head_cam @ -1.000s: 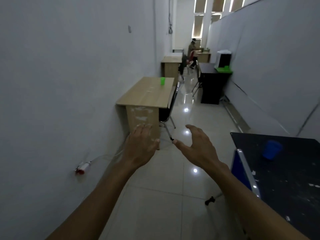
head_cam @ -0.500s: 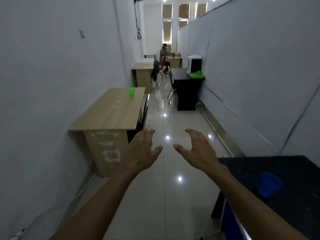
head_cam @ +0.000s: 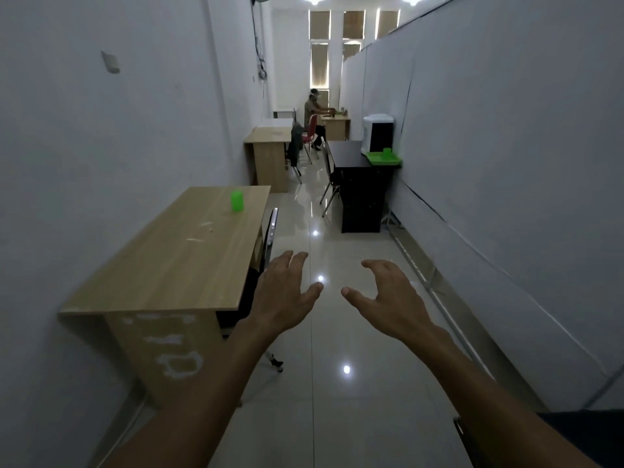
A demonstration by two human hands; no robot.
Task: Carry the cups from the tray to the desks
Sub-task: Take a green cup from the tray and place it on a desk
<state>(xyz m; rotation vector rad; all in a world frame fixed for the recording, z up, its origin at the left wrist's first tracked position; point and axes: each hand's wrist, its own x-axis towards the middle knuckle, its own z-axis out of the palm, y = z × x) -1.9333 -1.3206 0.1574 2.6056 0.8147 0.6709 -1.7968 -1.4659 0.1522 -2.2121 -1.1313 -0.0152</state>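
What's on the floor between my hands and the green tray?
In the head view, only bare shiny floor separates the hands from the black desk carrying the green tray.

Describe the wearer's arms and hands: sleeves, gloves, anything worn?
Left hand and right hand are bare: no gloves, no rings visible on the fingers. Both forearms are uncovered down to the frame edge, no sleeves showing. No watch or band visible on either wrist.

The black desk (head_cam: 580, 430) at the bottom right is mostly chopped off by the frame edge, only a corner shows. The chair (head_cam: 270, 231) is tucked under the wooden desk (head_cam: 175, 258), so you mostly get its backrest. On the far green tray (head_cam: 385, 159) there's something green, too small to count cups. The person (head_cam: 312, 113) at the back is tiny and blurry.
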